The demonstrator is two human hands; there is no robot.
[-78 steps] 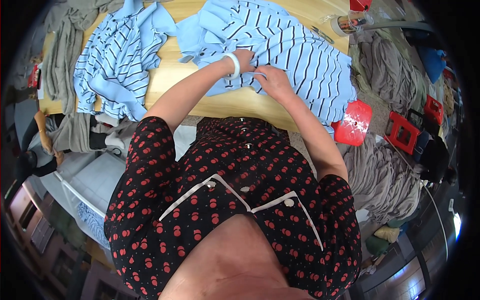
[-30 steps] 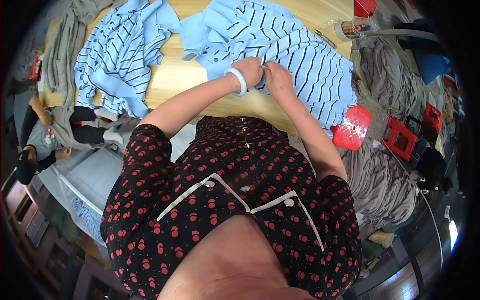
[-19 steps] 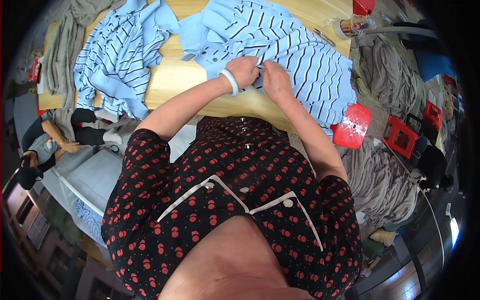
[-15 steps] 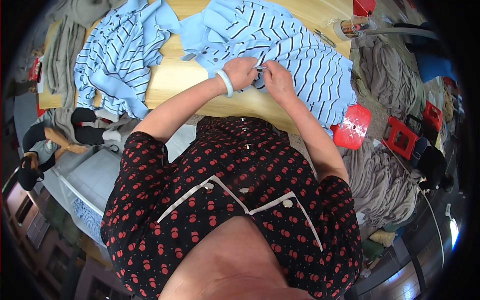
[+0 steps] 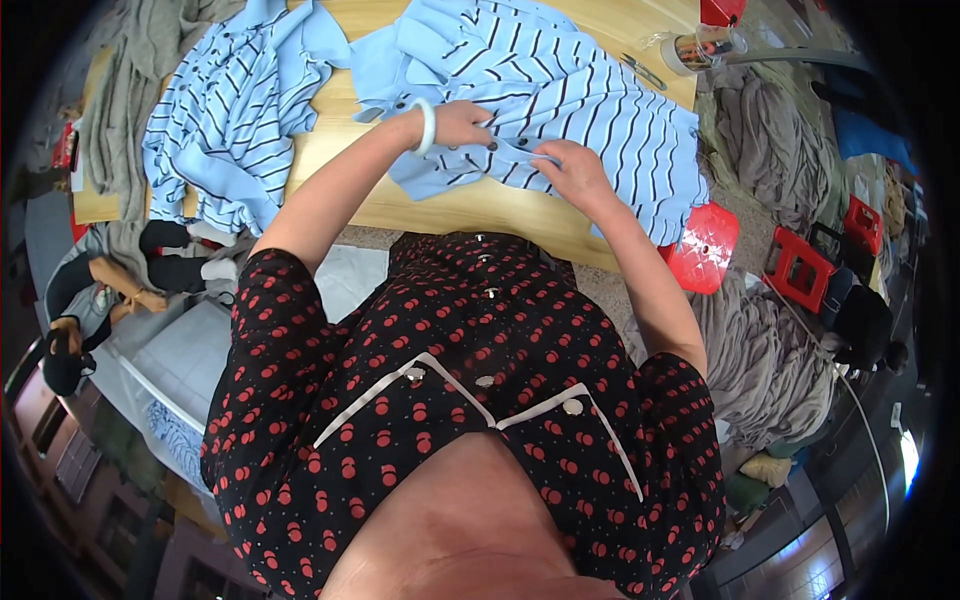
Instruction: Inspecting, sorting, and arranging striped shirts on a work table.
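Note:
A light blue knit shirt (image 5: pixel 625 130) with dark and white stripes lies spread over the wooden table before me, its dark-buttoned placket toward my hands. My left hand (image 5: pixel 462 125), a pale bangle (image 5: pixel 426 127) on its wrist, grips the placket, fingertips partly hidden by the fabric. Thumb and fingers of my right hand (image 5: pixel 580 178) pinch the same placket edge farther right. A short stretch of placket with dark buttons runs between the two hands. To the left, a second striped blue shirt (image 5: pixel 235 120) lies crumpled, touched by neither hand.
Small metal snips (image 5: pixel 643 72) lie by a clear container (image 5: pixel 697 48) at the table's far right. A red stool (image 5: pixel 705 250) stands against the right table edge, with grey garment heaps (image 5: pixel 755 360) beyond. Grey cloth (image 5: pixel 120 110) hangs at left; another person (image 5: pixel 85 290) sits below it.
My hands have moved apart and the right one slightly nearer me, stretching the placket between them. More of the shirt's near edge now lies flat on the table.

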